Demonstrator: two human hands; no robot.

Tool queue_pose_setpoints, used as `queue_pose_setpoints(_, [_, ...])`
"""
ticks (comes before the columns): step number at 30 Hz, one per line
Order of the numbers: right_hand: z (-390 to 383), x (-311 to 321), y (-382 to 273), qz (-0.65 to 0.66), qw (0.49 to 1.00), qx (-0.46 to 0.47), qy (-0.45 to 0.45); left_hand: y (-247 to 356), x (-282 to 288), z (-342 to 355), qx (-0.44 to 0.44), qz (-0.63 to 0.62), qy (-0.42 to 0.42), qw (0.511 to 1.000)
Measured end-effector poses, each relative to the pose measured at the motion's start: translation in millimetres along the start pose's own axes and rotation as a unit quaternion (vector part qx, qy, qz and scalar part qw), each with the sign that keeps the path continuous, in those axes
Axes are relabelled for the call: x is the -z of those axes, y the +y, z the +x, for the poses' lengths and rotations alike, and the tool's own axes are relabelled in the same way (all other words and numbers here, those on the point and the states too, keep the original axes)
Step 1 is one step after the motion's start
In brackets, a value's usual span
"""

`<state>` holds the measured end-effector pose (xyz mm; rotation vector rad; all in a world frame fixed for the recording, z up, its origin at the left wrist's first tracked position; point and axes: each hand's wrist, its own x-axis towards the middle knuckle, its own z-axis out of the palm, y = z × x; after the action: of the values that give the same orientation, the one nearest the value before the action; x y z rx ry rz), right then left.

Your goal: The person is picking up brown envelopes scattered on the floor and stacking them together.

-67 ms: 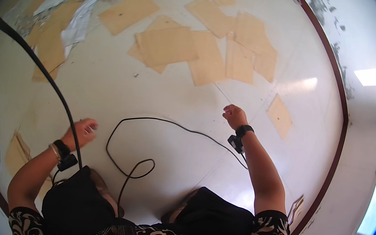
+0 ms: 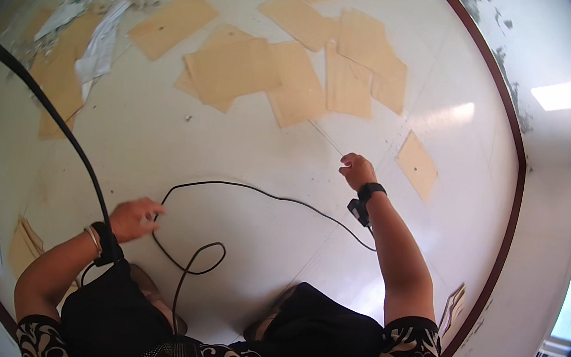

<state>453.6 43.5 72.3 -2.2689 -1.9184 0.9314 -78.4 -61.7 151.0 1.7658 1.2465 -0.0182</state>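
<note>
My right hand (image 2: pixel 358 172) is above the pale floor, its fingers curled together near the tips. A thin line runs from its fingertips towards the brown sheets (image 2: pixel 235 70); I cannot tell whether it is a thread or a floor seam. Whatever the fingers hold, if anything, is too small to make out. My left hand (image 2: pixel 136 219) is lower on the left, slightly blurred, with fingers apart and bent, near the loop of a thin black cable (image 2: pixel 248 186). Nothing shows in it. Each wrist wears a black band with a small black device.
A single brown sheet (image 2: pixel 417 166) lies right of my right hand. White crumpled paper (image 2: pixel 104 43) and more brown pieces lie at the far left. A thick black cable (image 2: pixel 54 113) crosses the left side. A dark red skirting (image 2: pixel 520 189) borders the wall on the right.
My left hand has moved right and slightly down, closer to the cable loop. My right hand stays almost in place. The floor and sheets have shifted left in view.
</note>
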Motion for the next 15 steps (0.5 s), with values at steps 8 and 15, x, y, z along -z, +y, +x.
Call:
queue_pose_setpoints(8, [11, 23, 78, -0.090, 0.991, -0.102, -0.008, -71, -32, -78, 0.108, 0.161, -0.335, 0.922])
queue_pose_setpoints(15, [-15, -4, 102, -0.118, 0.991, -0.058, -0.026, 28, 127, -85, 0.193, 0.027, 0.246, 0.949])
